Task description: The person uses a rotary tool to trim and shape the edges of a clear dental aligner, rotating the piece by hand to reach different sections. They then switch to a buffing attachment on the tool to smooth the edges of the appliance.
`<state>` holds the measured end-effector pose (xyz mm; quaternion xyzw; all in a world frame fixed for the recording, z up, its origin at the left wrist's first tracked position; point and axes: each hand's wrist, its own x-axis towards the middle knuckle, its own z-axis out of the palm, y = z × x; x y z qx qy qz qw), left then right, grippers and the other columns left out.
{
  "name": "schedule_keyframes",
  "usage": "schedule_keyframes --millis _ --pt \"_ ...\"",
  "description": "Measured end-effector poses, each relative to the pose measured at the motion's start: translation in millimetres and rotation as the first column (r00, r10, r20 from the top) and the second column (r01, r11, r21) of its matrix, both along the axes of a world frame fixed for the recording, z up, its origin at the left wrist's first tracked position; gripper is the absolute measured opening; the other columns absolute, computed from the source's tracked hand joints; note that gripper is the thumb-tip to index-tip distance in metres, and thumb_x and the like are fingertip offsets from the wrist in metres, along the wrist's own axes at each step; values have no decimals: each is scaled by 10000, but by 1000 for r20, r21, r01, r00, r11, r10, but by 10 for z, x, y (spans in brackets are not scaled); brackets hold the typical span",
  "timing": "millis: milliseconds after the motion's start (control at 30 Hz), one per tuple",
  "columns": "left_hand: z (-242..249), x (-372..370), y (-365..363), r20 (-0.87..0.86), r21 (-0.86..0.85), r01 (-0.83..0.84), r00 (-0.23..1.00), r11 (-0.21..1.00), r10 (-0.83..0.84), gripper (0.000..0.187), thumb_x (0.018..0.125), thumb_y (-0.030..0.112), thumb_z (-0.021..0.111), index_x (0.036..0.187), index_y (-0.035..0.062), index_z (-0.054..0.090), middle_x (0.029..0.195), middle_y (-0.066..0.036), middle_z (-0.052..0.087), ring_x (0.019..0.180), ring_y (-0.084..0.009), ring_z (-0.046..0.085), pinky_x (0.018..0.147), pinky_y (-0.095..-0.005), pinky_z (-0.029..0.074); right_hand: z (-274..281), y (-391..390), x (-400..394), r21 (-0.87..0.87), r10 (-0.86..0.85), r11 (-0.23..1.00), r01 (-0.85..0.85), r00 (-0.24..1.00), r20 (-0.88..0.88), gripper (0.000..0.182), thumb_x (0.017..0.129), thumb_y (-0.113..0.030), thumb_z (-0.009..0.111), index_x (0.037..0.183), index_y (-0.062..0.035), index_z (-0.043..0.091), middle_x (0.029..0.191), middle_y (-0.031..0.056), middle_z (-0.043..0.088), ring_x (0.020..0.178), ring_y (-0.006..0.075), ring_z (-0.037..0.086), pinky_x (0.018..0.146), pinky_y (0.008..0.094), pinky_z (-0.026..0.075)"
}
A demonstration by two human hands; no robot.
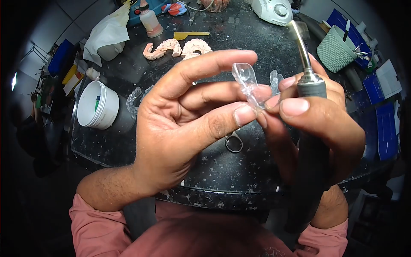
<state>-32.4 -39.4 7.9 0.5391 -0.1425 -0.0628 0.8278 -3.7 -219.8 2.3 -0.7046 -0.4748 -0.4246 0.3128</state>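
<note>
Between the thumb and fingers of my left hand (171, 115) is a clear plastic dental aligner (245, 75), held upright above the bench. My right hand (338, 124) is wrapped round a dark rotary handpiece (311, 88) with a metal neck pointing up. The tip of the handpiece is blurred and stands apart from the aligner. Fingertips of my right hand also touch the aligner's lower part, close to my left thumb. Part of the aligner is hidden behind the fingers.
Below my hands a ring-shaped handle (233, 142) lies on the black bench (205, 171). A white tub (110, 109) and another clear aligner (133, 101) are left. Pinkish dental models (163, 48), a bottle (150, 23), a white control unit (269, 12) and a green basket (332, 49) stand farther back.
</note>
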Motion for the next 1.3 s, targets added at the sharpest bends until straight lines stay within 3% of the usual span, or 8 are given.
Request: schedule_keyframes --millis 133,167,333,500,533,600,1067,1300 --pt "-66 71 11 204 6 54 978 998 -55 698 791 44 703 1377 -43 334 1288 -151 539 1078 -147 596 936 -309 483 36 -21 -78 -38 -9 999 2 982 -191 312 815 -78 715 1045 -124 509 825 24 655 895 172 611 1005 524 387" --pt "-28 37 -18 101 -21 11 995 1000 -9 722 782 58 717 1383 -42 329 1293 -152 531 1049 -145 603 920 -311 495 31 -7 -101 -38 -6 999 -2 981 -193 312 815 -78 715 1045 -124 509 825 24 655 895 172 611 1005 524 387" --pt "-35 74 46 101 35 -29 995 999 26 740 783 65 717 1393 -48 313 1315 -169 505 1060 -167 596 939 -318 483 -6 -1 -85 68 23 998 -9 977 -213 353 816 -44 694 1103 -102 495 899 75 652 965 218 596 1033 524 362" --pt "-51 146 89 209 83 -111 974 990 91 662 820 55 656 1385 -59 330 1279 -161 531 1071 -177 582 990 -344 441 226 -210 -227 -224 -100 974 16 924 -369 432 876 -325 607 1194 -89 434 812 91 585 1058 312 563 1013 607 344" --pt "-58 157 105 209 85 -112 973 990 92 662 820 55 656 1385 -59 330 1279 -161 531 1071 -177 582 990 -344 441 166 -171 -195 -222 -98 975 15 924 -369 432 876 -325 607 1194 -89 434 812 91 585 1058 312 563 1013 607 344" --pt "-82 193 141 306 116 -131 948 985 90 651 825 38 635 1389 -59 326 1263 -155 539 1092 -173 569 997 -344 435 -5 -95 -106 44 87 996 -77 936 -341 402 870 -346 617 1132 -93 448 829 93 587 1058 336 575 1022 620 322" --pt "-162 249 195 542 173 -174 838 970 53 618 822 11 646 1355 -62 341 1046 -140 635 1080 -241 608 982 -358 454 27 -83 -111 -94 64 991 -97 950 -305 381 853 -373 663 1072 -130 468 872 82 610 1087 358 570 1040 624 290" --pt "-187 252 192 611 110 -214 785 971 104 508 779 -77 655 1212 21 408 976 -131 617 980 -207 620 947 -379 483 13 40 -158 54 91 996 -76 932 -351 358 863 -390 642 1043 -135 466 867 70 599 1089 370 572 1045 639 267"
